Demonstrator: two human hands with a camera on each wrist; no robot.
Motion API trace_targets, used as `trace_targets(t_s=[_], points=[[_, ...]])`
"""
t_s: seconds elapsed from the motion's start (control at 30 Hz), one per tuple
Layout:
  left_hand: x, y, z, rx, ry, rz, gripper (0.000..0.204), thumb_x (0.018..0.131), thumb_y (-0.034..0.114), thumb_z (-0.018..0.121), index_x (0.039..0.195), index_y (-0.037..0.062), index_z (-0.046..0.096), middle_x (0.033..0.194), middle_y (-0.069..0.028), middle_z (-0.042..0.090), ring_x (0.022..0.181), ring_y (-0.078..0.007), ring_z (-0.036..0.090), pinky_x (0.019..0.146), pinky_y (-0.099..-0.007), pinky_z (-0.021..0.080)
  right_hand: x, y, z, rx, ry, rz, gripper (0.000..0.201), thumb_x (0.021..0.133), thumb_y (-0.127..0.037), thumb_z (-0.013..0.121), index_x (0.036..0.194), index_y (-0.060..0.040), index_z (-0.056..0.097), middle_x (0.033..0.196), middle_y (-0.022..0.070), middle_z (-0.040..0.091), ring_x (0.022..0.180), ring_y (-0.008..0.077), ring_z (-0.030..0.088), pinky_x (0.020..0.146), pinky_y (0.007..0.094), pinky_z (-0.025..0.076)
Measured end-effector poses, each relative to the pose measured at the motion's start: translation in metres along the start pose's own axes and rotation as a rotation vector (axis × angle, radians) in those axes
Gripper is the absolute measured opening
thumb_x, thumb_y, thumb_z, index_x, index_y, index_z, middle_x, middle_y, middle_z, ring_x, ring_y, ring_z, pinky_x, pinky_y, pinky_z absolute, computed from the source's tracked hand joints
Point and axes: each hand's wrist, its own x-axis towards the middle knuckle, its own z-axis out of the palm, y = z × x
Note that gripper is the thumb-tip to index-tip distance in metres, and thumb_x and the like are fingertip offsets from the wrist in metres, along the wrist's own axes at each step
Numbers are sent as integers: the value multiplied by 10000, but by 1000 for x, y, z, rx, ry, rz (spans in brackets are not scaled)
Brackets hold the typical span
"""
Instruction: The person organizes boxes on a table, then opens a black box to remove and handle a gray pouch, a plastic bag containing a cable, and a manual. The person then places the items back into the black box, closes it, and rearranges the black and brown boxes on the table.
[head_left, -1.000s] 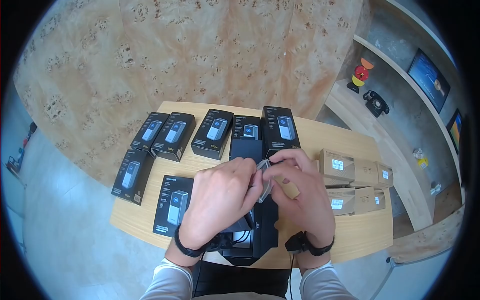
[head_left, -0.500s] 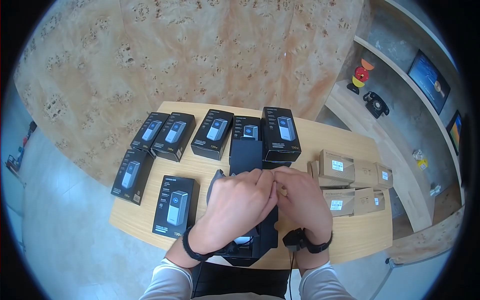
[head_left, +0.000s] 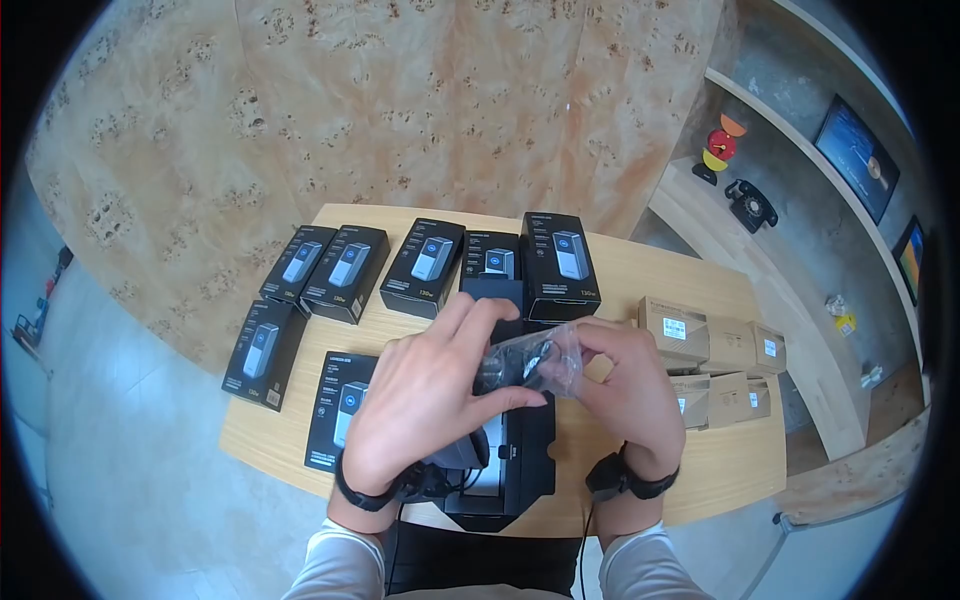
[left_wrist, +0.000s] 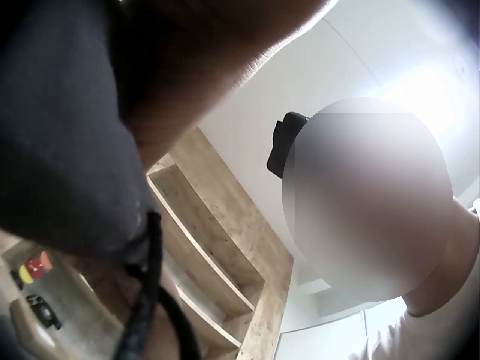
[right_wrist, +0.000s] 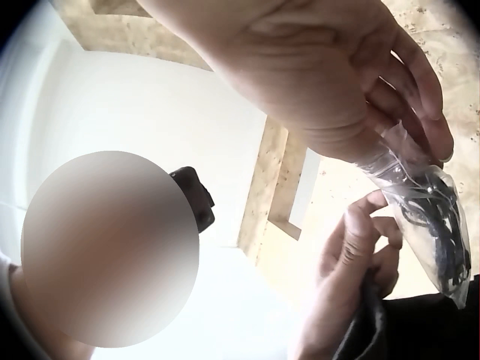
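In front of me my right hand (head_left: pixel 630 385) pinches one end of a clear plastic bag (right_wrist: pixel 435 232) with a coiled black cable inside. My left hand (head_left: pixel 425 385) is at the bag's other end, its thumb and forefinger spread apart around it in the head view. A dark grey cloth pouch (left_wrist: pixel 67 142) with black cords (left_wrist: pixel 154 292) hangs from the left hand, held by its lower fingers, which are mostly hidden. Below both hands stands an opened black box (head_left: pixel 530 460), its lid flap (head_left: pixel 490 293) raised at the far side and a pale item (head_left: pixel 487 480) inside.
Several printed black boxes (head_left: pixel 425 265) stand along the table's back and left, one (head_left: pixel 330 420) close beside my left forearm. Brown cardboard boxes (head_left: pixel 680 330) are stacked at right. A shelf with a black telephone (head_left: pixel 750 205) lies beyond the table (head_left: pixel 725 480).
My hands were close together on the clear packaging, hiding it half a second ago. Now they are farther apart, the bagged cable shows between them and the left thumb and forefinger have spread.
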Motion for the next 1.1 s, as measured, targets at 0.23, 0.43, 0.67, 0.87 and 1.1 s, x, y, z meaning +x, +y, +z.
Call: trace_targets(t_s=[0.23, 0.43, 0.67, 0.87, 1.1], points=[[0, -17, 0, -12, -248, 85, 609, 744, 448, 929, 1135, 45, 693, 1044, -112, 674, 853, -356, 705, 694, -415, 542, -2, 4, -3, 93, -96, -74, 256, 831, -79, 848, 1067, -10, 775, 1026, 132, 762, 910, 314, 741, 830, 359, 577], [2, -14, -1, -29, -296, 64, 520, 827, 470, 868, 1059, 54, 660, 772, -168, 703, 751, -411, 703, 632, -454, 526, -2, 5, -5, 181, -67, -103, 270, 828, -22, 842, 1087, 11, 772, 1117, 122, 760, 979, 249, 750, 861, 335, 581], [1, -16, 1, 26, -259, 73, 496, 843, 456, 859, 1022, 49, 638, 721, -174, 681, 714, -421, 690, 602, -454, 518, -3, 4, -8, 214, -30, -63, 291, 826, 30, 830, 1110, 14, 768, 1116, 126, 761, 966, 226, 736, 878, 322, 575], [-1, -19, 2, 67, -261, 80, 504, 841, 462, 857, 998, 44, 624, 711, -170, 678, 713, -425, 688, 606, -469, 520, -4, 6, -9, 266, 10, -31, 255, 852, 46, 807, 1102, 44, 758, 1100, 121, 760, 923, 184, 715, 841, 301, 568], [2, -13, 2, -32, -209, 87, 512, 823, 429, 880, 1086, 44, 669, 929, -170, 730, 830, -399, 716, 674, -431, 554, -4, 1, -6, 269, 17, -51, 240, 866, 36, 796, 1102, 42, 746, 1076, 114, 757, 909, 184, 719, 832, 308, 564]])
